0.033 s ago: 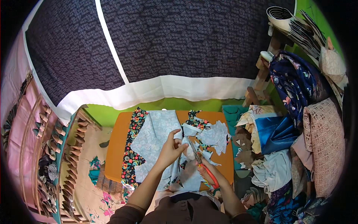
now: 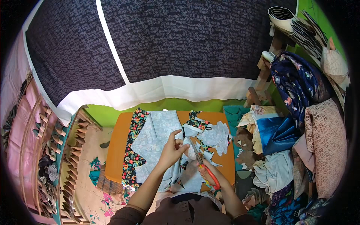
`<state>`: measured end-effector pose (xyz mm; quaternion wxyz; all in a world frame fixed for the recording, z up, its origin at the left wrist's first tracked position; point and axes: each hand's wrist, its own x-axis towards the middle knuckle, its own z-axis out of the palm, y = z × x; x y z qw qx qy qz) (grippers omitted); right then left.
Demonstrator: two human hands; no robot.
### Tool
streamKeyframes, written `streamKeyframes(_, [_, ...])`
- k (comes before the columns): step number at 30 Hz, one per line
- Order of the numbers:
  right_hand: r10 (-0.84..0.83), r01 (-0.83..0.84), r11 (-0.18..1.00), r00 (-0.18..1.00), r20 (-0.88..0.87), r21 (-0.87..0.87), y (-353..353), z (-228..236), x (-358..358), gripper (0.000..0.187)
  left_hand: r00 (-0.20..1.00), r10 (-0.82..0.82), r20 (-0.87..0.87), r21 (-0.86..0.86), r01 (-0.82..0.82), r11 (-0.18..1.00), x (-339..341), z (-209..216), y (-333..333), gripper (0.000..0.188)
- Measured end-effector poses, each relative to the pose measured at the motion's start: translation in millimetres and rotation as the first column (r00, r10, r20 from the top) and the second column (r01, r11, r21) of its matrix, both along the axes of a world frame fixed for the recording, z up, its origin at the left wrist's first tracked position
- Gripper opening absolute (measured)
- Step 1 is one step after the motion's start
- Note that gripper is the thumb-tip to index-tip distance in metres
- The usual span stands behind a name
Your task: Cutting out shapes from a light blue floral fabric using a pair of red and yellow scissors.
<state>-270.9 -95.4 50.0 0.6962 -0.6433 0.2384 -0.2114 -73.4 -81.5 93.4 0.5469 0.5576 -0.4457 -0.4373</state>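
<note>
My right hand grips a pair of scissors with orange-red handles, its blades pointing up and left. The blades lie against a small pale piece of fabric. My left hand holds this piece near its thumb tip, the other fingers curved and raised. Beneath both hands spreads a large fabric sheet, pale blue-grey on the upturned side. A dark floral side with bright colours shows along its left. To the right lie cut scraps, pale and jagged, some floral.
The orange-brown table carries the fabric. Shoe lasts stand in rows on a rack at left. On the right are heaped cloths, including a shiny blue one and a white one. Scraps litter the floor at lower left.
</note>
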Motion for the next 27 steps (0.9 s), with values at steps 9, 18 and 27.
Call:
streamKeyframes(9, [-0.032,0.027,0.987,0.999,0.035,0.155,4,1,1,0.053,0.929,0.128,-0.346,-0.031,-0.147,0.989,-24,-13,6,0.027])
streamKeyframes(18, [0.004,-0.008,0.998,0.999,0.053,0.058,7,0,3,0.055,0.98,0.144,-0.137,0.02,-0.142,0.99,-22,-12,9,0.02])
streamKeyframes(27, [0.004,-0.003,0.988,1.0,-0.001,0.155,8,3,2,0.058,0.991,0.134,-0.013,0.092,-0.132,0.987,-22,0,11,0.024])
